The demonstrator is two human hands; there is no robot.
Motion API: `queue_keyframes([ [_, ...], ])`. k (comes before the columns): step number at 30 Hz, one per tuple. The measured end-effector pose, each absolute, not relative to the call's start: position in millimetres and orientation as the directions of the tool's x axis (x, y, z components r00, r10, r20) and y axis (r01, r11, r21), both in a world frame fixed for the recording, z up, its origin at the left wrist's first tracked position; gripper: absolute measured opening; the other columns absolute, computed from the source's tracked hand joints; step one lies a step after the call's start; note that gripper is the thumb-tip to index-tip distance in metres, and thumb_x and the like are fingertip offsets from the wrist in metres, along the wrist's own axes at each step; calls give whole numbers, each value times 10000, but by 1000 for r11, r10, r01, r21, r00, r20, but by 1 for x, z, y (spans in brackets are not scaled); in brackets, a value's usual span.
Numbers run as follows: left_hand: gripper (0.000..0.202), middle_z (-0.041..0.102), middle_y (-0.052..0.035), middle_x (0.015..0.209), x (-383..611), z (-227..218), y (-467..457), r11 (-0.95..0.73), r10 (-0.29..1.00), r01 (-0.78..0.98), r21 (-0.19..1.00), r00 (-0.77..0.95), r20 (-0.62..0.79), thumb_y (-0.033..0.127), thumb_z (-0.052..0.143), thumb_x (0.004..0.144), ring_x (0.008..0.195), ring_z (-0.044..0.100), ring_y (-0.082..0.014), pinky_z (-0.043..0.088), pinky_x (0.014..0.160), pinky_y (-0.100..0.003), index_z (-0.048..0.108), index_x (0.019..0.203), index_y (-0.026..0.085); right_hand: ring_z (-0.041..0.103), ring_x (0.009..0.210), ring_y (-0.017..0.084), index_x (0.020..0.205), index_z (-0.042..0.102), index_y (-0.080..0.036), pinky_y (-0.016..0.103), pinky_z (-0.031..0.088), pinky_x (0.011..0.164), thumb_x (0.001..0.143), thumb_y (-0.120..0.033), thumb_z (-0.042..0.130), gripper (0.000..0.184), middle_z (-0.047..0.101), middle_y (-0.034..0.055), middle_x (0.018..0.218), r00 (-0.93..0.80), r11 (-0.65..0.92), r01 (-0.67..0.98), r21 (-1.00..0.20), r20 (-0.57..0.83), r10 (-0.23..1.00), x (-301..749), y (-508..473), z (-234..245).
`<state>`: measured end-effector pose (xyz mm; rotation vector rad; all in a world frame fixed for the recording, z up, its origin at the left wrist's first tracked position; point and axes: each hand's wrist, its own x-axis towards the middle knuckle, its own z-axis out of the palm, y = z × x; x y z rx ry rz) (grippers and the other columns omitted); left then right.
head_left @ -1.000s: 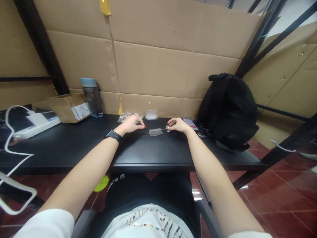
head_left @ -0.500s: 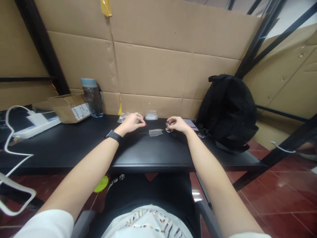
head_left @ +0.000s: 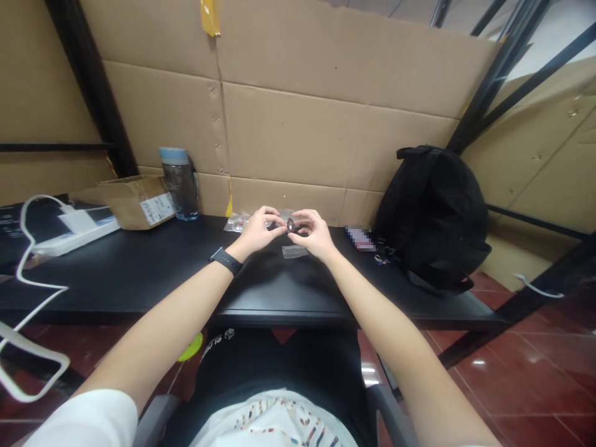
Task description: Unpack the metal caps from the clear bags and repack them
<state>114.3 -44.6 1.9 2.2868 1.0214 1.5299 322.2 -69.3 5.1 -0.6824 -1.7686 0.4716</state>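
Note:
Both my hands are raised a little above the black table (head_left: 139,267) and meet in front of me. My right hand (head_left: 313,233) pinches a small round metal part (head_left: 291,225) between its fingertips. My left hand (head_left: 259,230), with a black watch on the wrist, has its fingertips closed on a small dark piece right beside that part. A small clear plastic bag (head_left: 294,251) lies flat on the table just under my hands. More small clear bags (head_left: 236,222) lie behind my left hand by the cardboard wall.
A black backpack (head_left: 435,211) stands at the table's right end, with a phone (head_left: 359,238) and small clips beside it. A water bottle (head_left: 179,183), an open cardboard box (head_left: 135,202) and a white power strip (head_left: 74,223) with cable sit at the left. Cardboard sheets wall the back.
My right hand picked the round metal part up off the table and moved left. My left hand rose to meet it. Both hands now hold pieces together above the clear bag.

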Motion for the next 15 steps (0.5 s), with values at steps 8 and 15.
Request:
queue_keyframes([
  [8, 155, 629, -65, 1080, 120, 1, -48, -768, 612, 412, 490, 249, 750, 371, 732, 826, 1071, 621, -244, 481, 1029, -429, 777, 838, 223, 707, 1032, 231, 1082, 700, -231, 312, 574, 789, 704, -329, 837, 414, 718, 65, 1101, -238, 746, 160, -646, 708, 664, 320, -69, 1],
  [15, 133, 638, -64, 1069, 121, 2, -51, -775, 572, 479, 412, 256, 779, 340, 717, 839, 1065, 602, -246, 492, 998, -430, 778, 853, 222, 720, 1016, 244, 1028, 711, -222, 336, 570, 803, 694, -371, 852, 392, 759, 67, 1048, -243, 724, 148, -673, 685, 687, 319, -69, 0],
])
